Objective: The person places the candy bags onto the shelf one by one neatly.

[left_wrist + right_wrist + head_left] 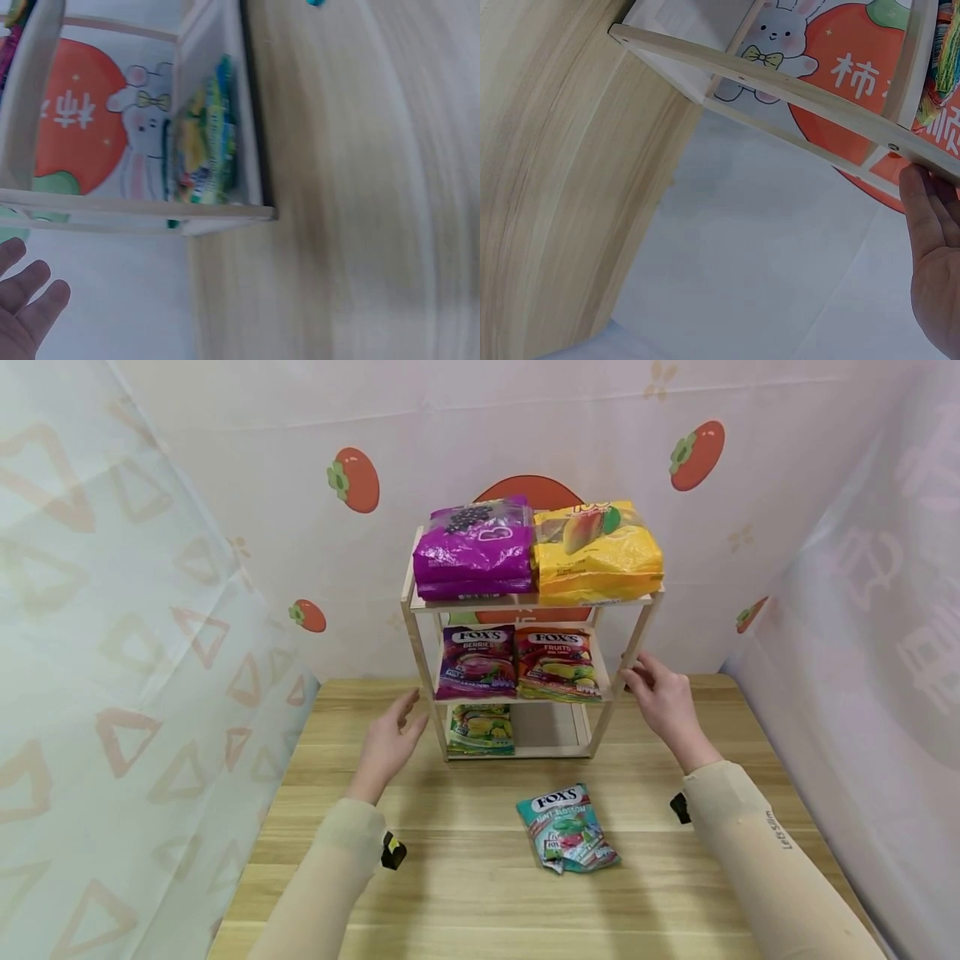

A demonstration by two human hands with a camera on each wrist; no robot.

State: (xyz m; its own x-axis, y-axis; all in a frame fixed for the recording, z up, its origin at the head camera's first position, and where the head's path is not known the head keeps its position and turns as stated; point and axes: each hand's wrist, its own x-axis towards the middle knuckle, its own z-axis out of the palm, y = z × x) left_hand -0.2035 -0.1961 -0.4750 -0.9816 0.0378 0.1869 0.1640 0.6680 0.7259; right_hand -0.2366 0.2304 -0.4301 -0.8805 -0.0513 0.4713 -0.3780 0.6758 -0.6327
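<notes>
A three-tier wooden rack (519, 752) stands on the table, holding candy bags. My left hand (392, 737) is beside its left post, apart from it, with fingers loosely extended; in the left wrist view, only the fingertips of this hand (34, 300) show. At the right post, my right hand (663, 697) touches the wood with its fingertips; the right wrist view shows that hand (934, 259) against the side frame, thumb hidden. A teal Fox's candy bag (567, 831) lies on the table in front of the rack.
Purple grape (474, 552) and yellow mango (596, 556) bags lie on the top shelf. The middle shelf holds a berries bag (477, 664) and a fruits bag (558, 664). A green bag (482, 731) sits at the bottom left. A patterned sheet (480, 418) hangs behind.
</notes>
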